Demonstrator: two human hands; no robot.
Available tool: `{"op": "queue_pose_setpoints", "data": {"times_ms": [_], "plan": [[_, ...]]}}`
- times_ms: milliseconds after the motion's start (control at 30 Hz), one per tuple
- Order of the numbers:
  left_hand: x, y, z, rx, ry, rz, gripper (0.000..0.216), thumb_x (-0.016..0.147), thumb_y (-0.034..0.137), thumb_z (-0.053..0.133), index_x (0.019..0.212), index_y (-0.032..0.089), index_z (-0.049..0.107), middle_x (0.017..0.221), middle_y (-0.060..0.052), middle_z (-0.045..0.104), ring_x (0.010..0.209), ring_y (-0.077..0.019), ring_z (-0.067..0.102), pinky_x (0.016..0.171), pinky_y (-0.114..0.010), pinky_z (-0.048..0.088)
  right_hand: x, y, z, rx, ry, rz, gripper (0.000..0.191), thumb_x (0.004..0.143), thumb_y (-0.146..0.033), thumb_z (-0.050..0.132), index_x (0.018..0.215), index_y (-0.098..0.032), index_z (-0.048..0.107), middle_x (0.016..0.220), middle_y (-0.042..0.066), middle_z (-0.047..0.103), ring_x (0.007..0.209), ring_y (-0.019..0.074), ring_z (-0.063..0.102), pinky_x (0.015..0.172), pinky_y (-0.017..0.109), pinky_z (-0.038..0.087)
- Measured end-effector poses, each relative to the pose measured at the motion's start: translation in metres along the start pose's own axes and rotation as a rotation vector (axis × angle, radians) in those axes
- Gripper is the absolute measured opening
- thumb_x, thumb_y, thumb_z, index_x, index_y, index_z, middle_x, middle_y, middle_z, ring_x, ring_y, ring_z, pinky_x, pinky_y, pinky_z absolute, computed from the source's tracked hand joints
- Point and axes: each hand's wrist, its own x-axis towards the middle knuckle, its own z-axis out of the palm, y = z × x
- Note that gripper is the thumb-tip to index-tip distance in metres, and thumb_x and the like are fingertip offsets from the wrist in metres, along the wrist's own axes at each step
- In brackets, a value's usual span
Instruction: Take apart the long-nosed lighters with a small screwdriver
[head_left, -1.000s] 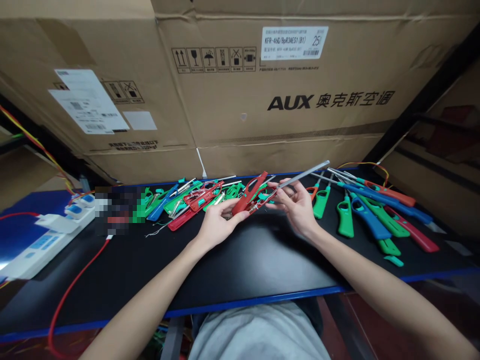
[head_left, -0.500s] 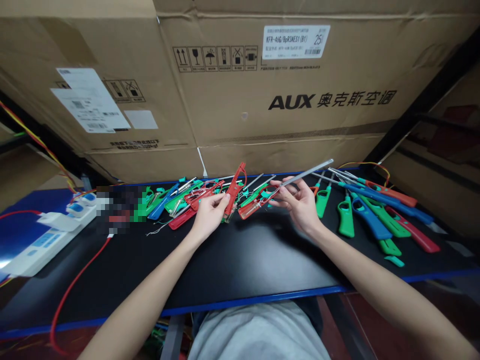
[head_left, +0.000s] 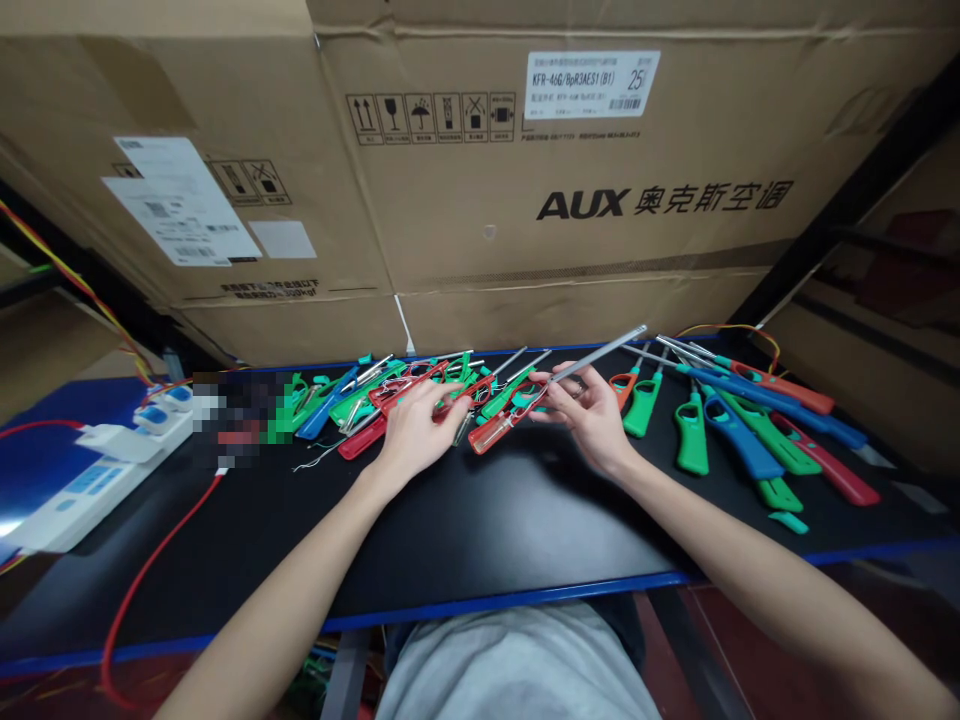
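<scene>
My right hand (head_left: 592, 415) grips a long-necked lighter (head_left: 491, 433) whose red body is opened up, with a clear reddish tank in it. Its grey metal tube (head_left: 600, 355) points up and to the right past my fingers. My left hand (head_left: 416, 425) is down at the pile of lighter parts, its fingers closed on a red half of a lighter casing (head_left: 456, 408), partly hidden by the hand. Around it lie green casing pieces (head_left: 367, 395), a blue casing piece (head_left: 324, 412), metal tubes and thin loose wires (head_left: 319, 458).
Several whole lighters, such as a blue one (head_left: 742, 435) and a red one (head_left: 829, 460), lie at the right of the black table (head_left: 487, 540). A white power strip (head_left: 112, 475) with a red cable (head_left: 142, 560) is at the left. Behind stands a large cardboard box (head_left: 465, 220).
My left hand has lowered the red casing half from upright down into the pile. My right hand has shifted slightly left with the opened lighter.
</scene>
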Motion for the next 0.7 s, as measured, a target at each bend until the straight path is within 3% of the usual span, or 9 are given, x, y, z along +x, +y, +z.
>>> {"op": "queue_pose_setpoints", "data": {"times_ms": [133, 267, 433, 567, 700], "plan": [[-0.014, 0.020, 0.007, -0.215, -0.151, 0.112, 0.056, 0.088, 0.056, 0.067, 0.133, 0.023, 0.063, 0.116, -0.009, 0.073, 0.098, -0.0233, 0.069, 0.085, -0.034, 0.054, -0.002, 0.007, 0.002, 0.013, -0.012, 0.019, 0.049, 0.078, -0.047, 0.085, 0.107, -0.024, 0.053, 0.118, 0.006, 0.073, 0.092, 0.0196, 0.074, 0.076, 0.039, 0.068], [-0.025, 0.031, 0.012, -0.083, -0.072, 0.275, 0.062, 0.083, 0.052, 0.076, 0.135, 0.023, 0.061, 0.124, -0.010, 0.071, 0.112, -0.0295, 0.066, 0.101, -0.046, 0.052, -0.007, 0.012, 0.008, 0.042, -0.041, 0.085, 0.049, 0.078, -0.045, 0.086, 0.107, -0.023, 0.053, 0.117, 0.006, 0.073, 0.093, 0.0213, 0.075, 0.077, 0.041, 0.068], [-0.030, 0.024, 0.016, -0.143, -0.019, 0.301, 0.040, 0.090, 0.037, 0.072, 0.127, 0.024, 0.067, 0.110, -0.007, 0.076, 0.095, -0.0219, 0.072, 0.089, -0.036, 0.058, -0.021, 0.013, 0.009, 0.068, -0.052, 0.172, 0.044, 0.079, -0.040, 0.086, 0.105, -0.022, 0.057, 0.120, 0.007, 0.071, 0.094, 0.0223, 0.075, 0.081, 0.040, 0.067], [-0.034, 0.018, 0.019, -0.246, -0.086, 0.301, 0.037, 0.090, 0.033, 0.073, 0.126, 0.024, 0.069, 0.104, -0.005, 0.075, 0.084, -0.0157, 0.072, 0.081, -0.027, 0.059, -0.038, 0.008, -0.005, 0.012, -0.011, 0.329, 0.039, 0.074, -0.035, 0.089, 0.099, -0.019, 0.064, 0.127, 0.009, 0.068, 0.101, 0.0245, 0.074, 0.083, 0.038, 0.066], [-0.040, 0.018, 0.020, -0.227, -0.216, 0.350, 0.038, 0.091, 0.031, 0.071, 0.129, 0.023, 0.068, 0.101, -0.005, 0.073, 0.080, -0.0142, 0.068, 0.077, -0.026, 0.058, -0.052, -0.005, -0.020, -0.041, -0.005, 0.516, 0.041, 0.072, -0.040, 0.090, 0.100, -0.017, 0.070, 0.121, 0.010, 0.069, 0.102, 0.0260, 0.072, 0.078, 0.038, 0.067]]}}
